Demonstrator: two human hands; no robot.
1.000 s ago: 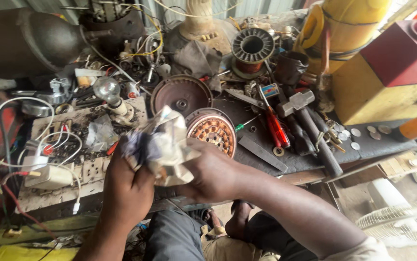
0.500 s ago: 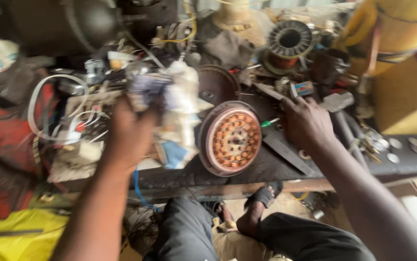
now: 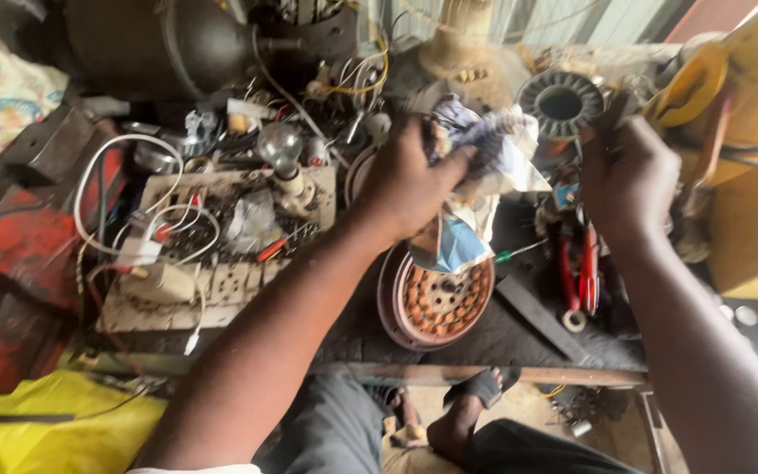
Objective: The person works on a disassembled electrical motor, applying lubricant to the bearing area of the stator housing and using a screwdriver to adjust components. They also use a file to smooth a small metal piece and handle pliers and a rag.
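- Rag [image 3: 484, 149]: crumpled, white and blue, bunched in the left hand [image 3: 409, 180], held up over the bench [image 3: 502, 338] behind the round copper-wound motor part [image 3: 436, 298]. A loose tail of it hangs down to that part's rim.
- Left hand: fingers clamped round the rag, thumb pressed into the folds.
- Right hand [image 3: 629, 180]: well apart from the left, reaching among the clutter at the back right, near the coil ring [image 3: 560, 103] and above the red-handled pliers [image 3: 576, 272]. Fingers curled, but whether they grip anything I cannot tell (view blurred, fingertips hidden).
- Surroundings: bulb [image 3: 280, 145] and socket board [image 3: 221, 254] with white wires to the left; yellow bag [image 3: 54, 421] at lower left; yellow container [image 3: 739, 96] at far right.
- Judgement on handling: the rag looks soft and bulky, so a tight bunch in the palm would keep the hanging tail from snagging on the windings.
- Judgement: a fresh, cleaner fold turned outward would serve better than the soiled face.
- Judgement: the bench is crowded; a reach past the pliers and loose wires wants a slow hand, or small parts may be knocked off the edge.
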